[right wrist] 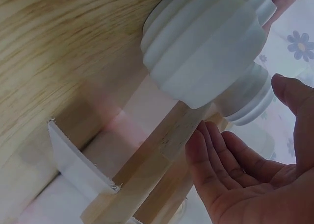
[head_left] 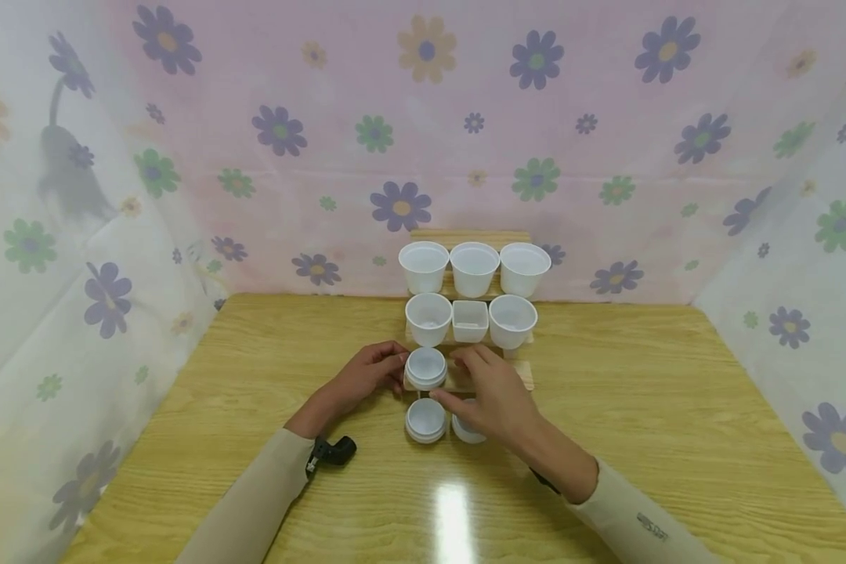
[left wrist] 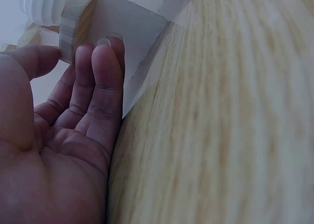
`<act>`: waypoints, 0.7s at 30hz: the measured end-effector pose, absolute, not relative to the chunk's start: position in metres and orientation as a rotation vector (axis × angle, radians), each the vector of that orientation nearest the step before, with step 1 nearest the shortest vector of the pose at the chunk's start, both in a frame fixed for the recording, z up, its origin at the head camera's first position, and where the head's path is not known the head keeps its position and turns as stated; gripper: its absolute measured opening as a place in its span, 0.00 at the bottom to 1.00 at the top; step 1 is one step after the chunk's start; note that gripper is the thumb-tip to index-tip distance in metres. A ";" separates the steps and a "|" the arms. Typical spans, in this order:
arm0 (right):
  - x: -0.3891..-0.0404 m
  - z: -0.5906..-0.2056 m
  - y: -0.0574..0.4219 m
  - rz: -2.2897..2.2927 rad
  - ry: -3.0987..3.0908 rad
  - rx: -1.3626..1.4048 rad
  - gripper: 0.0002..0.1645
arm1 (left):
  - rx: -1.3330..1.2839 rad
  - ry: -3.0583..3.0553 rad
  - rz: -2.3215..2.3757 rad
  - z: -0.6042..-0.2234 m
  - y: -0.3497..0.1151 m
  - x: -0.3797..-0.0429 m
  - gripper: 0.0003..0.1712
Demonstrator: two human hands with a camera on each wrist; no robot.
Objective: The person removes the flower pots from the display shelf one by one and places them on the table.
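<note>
A small wooden tiered rack (head_left: 523, 376) bears white plastic pots. My left hand (head_left: 374, 372) is at the left end of its lowest slat (left wrist: 77, 30), thumb on one side and fingertips on the other, beside a white pot (head_left: 426, 368) on that slat. My right hand (head_left: 497, 399) reaches over the same slat, fingers loosely bent and thumb spread, holding nothing. Its fingertips are right at the slat (right wrist: 169, 140). In front of the rack are a white ribbed pot (head_left: 426, 421) and a second pot (head_left: 468, 431), partly hidden by my right hand.
Three white pots, the middle one (head_left: 475, 268) among them, line the top tier. Below them, a square white container (head_left: 470, 321) sits between two round pots. The wooden table (head_left: 627, 407) is backed by a flowered cloth (head_left: 606, 235). A black device (head_left: 334, 452) is at my left wrist.
</note>
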State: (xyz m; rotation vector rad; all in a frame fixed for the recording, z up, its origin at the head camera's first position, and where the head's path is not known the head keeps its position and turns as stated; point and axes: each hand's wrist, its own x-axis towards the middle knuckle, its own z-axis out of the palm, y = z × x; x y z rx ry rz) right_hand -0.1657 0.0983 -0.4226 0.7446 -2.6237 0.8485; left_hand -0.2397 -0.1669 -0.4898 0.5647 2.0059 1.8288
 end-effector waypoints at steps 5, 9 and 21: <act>-0.167 -0.421 0.093 0.894 -2.653 0.732 0.32 | 0.570 2.001 1.831 -0.489 -0.167 -0.240 0.16; -0.168 -0.420 0.089 0.893 -2.665 0.729 0.34 | 0.578 1.997 1.830 -0.489 -0.167 -0.239 0.17; -0.172 -0.419 0.082 0.856 -2.715 0.706 0.35 | 0.574 2.010 1.830 -0.486 -0.166 -0.238 0.16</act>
